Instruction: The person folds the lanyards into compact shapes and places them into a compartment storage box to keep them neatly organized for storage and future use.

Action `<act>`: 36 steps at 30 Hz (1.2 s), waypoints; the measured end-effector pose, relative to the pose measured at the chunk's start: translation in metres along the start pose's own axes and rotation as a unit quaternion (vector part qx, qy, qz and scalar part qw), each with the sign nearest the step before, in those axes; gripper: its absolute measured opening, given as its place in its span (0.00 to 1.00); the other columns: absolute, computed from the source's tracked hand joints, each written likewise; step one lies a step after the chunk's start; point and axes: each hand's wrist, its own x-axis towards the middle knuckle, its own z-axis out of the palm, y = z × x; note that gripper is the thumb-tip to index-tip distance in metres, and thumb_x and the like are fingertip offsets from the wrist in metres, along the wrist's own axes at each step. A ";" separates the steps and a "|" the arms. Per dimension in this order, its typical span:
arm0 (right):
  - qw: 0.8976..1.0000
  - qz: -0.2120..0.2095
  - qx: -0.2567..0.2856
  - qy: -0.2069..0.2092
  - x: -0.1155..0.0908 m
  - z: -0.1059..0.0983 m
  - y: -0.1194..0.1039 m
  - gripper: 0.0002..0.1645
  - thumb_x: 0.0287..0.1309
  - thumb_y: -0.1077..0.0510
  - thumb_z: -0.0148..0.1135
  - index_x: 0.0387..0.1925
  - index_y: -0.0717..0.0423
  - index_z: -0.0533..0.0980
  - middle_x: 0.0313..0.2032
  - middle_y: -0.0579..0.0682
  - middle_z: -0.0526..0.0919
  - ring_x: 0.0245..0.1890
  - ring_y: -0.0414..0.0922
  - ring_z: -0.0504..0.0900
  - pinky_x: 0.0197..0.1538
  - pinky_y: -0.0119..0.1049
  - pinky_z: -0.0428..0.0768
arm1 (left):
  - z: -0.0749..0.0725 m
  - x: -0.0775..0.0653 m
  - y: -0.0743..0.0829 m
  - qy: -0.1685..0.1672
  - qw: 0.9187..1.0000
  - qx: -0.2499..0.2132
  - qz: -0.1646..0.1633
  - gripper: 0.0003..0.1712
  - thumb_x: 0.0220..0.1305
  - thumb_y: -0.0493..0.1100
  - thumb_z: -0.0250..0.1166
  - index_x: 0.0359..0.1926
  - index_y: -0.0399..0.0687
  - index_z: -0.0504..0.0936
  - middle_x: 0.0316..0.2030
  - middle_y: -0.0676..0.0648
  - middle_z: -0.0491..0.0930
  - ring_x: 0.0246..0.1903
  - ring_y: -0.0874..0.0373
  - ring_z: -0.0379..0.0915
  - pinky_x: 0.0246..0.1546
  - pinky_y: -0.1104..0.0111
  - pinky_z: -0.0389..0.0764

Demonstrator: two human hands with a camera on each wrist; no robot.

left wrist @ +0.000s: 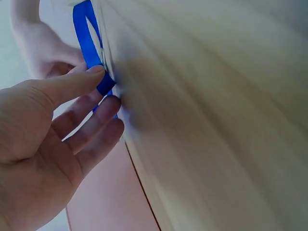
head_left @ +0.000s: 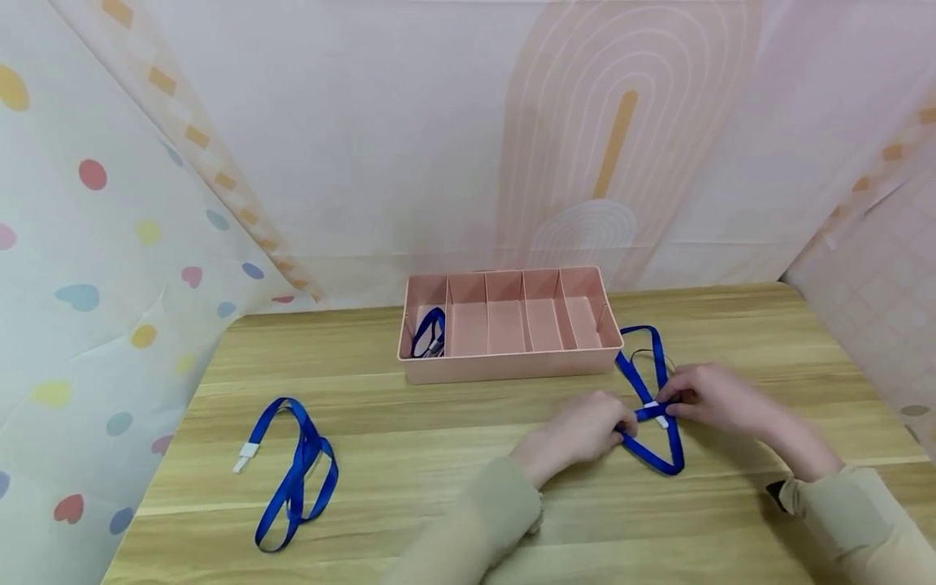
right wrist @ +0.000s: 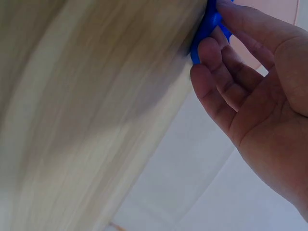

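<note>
A blue lanyard (head_left: 676,447) lies looped and crossed over itself on the table, right of the pink divided tray (head_left: 512,367). My left hand (head_left: 581,426) pinches the strap at the left of the loop; in the left wrist view the thumb presses the blue strap (left wrist: 85,38) against the fingers. At the crossing, by the white clip (head_left: 661,421), my right hand (head_left: 717,400) pinches the lanyard. In the right wrist view its thumb and fingertips close on the strap (right wrist: 207,29). The fingers partly hide the crossing.
Another blue lanyard (head_left: 296,479) with a white clip (head_left: 249,451) lies on the table at the left. A folded blue lanyard (head_left: 433,325) sits in the tray's leftmost compartment. A patterned cloth (head_left: 366,162) hangs behind the wooden table (head_left: 409,455).
</note>
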 end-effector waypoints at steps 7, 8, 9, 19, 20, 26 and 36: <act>0.999 -0.045 -0.007 -0.023 0.004 0.008 -0.029 0.04 0.60 0.59 0.76 0.37 0.47 0.89 0.34 0.38 0.86 0.33 0.29 0.78 0.35 0.28 0.78 | -0.003 -0.034 -0.022 0.008 0.999 -0.048 -0.010 0.06 0.72 0.39 0.68 0.44 0.52 0.91 0.43 0.56 0.91 0.47 0.67 0.84 0.52 0.80 0.80; 0.998 -0.047 -0.004 -0.028 0.006 0.009 -0.035 0.05 0.60 0.59 0.76 0.38 0.47 0.89 0.34 0.38 0.86 0.33 0.29 0.79 0.36 0.28 0.78 | -0.004 -0.040 -0.024 0.007 0.998 -0.056 -0.015 0.06 0.72 0.39 0.68 0.44 0.52 0.91 0.44 0.56 0.91 0.47 0.67 0.83 0.53 0.79 0.80; 0.998 -0.051 -0.004 -0.030 0.007 0.011 -0.040 0.05 0.60 0.59 0.76 0.38 0.47 0.89 0.34 0.38 0.86 0.34 0.30 0.80 0.36 0.29 0.79 | -0.005 -0.046 -0.026 0.006 0.998 -0.066 -0.021 0.06 0.72 0.40 0.68 0.45 0.52 0.91 0.44 0.55 0.91 0.47 0.66 0.83 0.53 0.78 0.80; 0.996 -0.069 -0.014 -0.055 0.017 0.027 -0.091 0.10 0.62 0.59 0.75 0.46 0.49 0.89 0.45 0.44 0.88 0.46 0.42 0.87 0.47 0.38 0.87 | -0.009 -0.112 -0.040 0.003 0.989 -0.133 -0.060 0.06 0.71 0.42 0.70 0.46 0.52 0.91 0.43 0.55 0.90 0.45 0.68 0.82 0.52 0.75 0.82; 0.996 -0.070 -0.016 -0.056 0.019 0.030 -0.096 0.11 0.62 0.59 0.75 0.46 0.49 0.89 0.46 0.45 0.88 0.47 0.43 0.87 0.48 0.39 0.87 | -0.010 -0.119 -0.041 0.000 0.987 -0.146 -0.060 0.07 0.71 0.41 0.70 0.46 0.52 0.91 0.43 0.56 0.90 0.45 0.69 0.82 0.53 0.75 0.82; 0.993 -0.097 -0.008 -0.061 0.031 0.041 -0.122 0.14 0.62 0.59 0.74 0.50 0.49 0.89 0.46 0.44 0.86 0.46 0.39 0.84 0.49 0.36 0.86 | -0.009 -0.156 -0.048 -0.007 0.976 -0.210 -0.061 0.07 0.72 0.42 0.69 0.47 0.52 0.90 0.43 0.57 0.91 0.42 0.76 0.80 0.50 0.77 0.82; 0.989 -0.133 0.006 -0.065 0.048 0.055 -0.148 0.13 0.64 0.58 0.74 0.50 0.48 0.89 0.41 0.40 0.83 0.39 0.31 0.75 0.42 0.29 0.80 | -0.011 -0.174 -0.063 0.080 0.958 -0.237 -0.138 0.08 0.74 0.44 0.67 0.46 0.49 0.90 0.42 0.54 0.90 0.41 0.68 0.83 0.48 0.71 0.84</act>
